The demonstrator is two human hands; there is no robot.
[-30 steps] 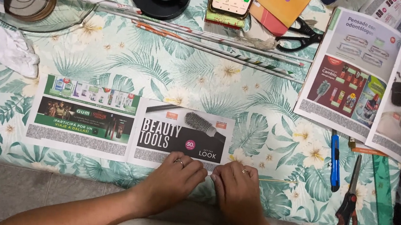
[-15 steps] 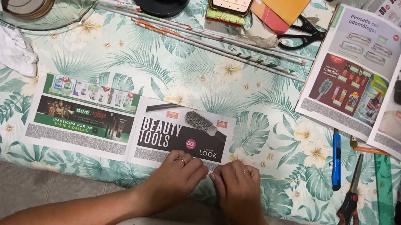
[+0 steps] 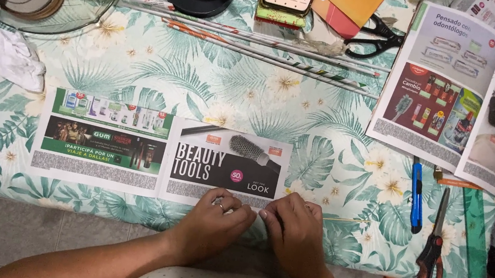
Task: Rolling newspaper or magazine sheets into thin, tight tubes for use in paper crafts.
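I pinched the magazine strip's point(image 3: 160, 151) near edge with left hand point(image 3: 214, 224) and right hand point(image 3: 293, 229), starting the roll; next needed even, tight turning.

Both hands point(image 3: 253, 228) side by side, fingers curled, fingertips nearly touching

Even, warm indoor light from overhead; the picture is sharp across the bench point(image 3: 144, 73), with soft short shadows under the hands and darkness at the right edge.
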